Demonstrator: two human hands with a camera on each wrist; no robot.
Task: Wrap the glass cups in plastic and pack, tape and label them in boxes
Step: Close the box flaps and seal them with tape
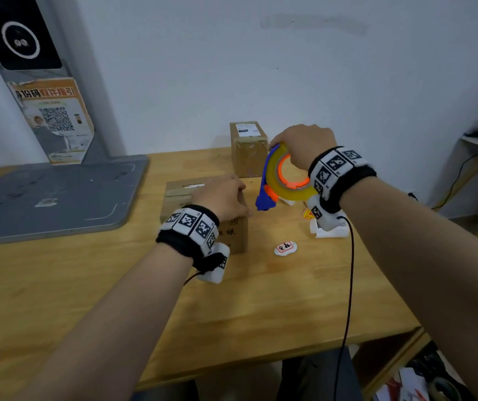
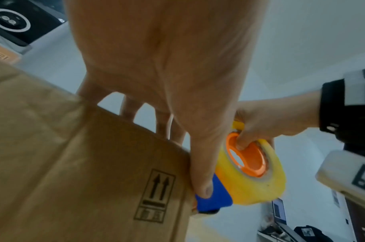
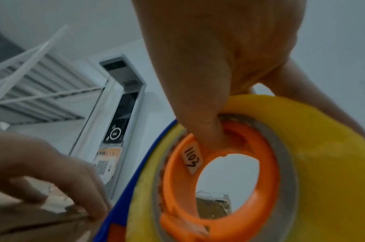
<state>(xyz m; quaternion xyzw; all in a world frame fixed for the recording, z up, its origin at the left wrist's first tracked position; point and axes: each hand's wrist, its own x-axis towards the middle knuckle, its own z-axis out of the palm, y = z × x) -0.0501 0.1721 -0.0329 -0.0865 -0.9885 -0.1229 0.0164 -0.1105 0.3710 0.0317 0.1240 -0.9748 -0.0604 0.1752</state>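
A brown cardboard box [image 1: 233,237] [image 2: 74,163] [image 3: 32,221] stands on the wooden table [image 1: 261,308]. My left hand [image 1: 229,196] [image 2: 185,139] [image 3: 53,172] clasps its top right corner, with the fingers bent over the flaps and the thumb down the side. Just right of the box, my right hand [image 1: 301,146] [image 3: 208,81] holds a tape dispenser [image 1: 274,180] [image 2: 250,180] [image 3: 322,163] in the air. It is a yellowish roll on an orange core with a blue cutter pointing down beside the box. The right thumb is hooked inside the core. No glass cups are visible.
A second taped box [image 1: 248,149] with a white label stands behind, near the wall. Two small red-and-white stickers [image 1: 285,248] [image 1: 307,214] lie on the table to the right. A grey stand base [image 1: 52,195] covers the table's left. A black cable [image 1: 347,285] hangs from my right wrist.
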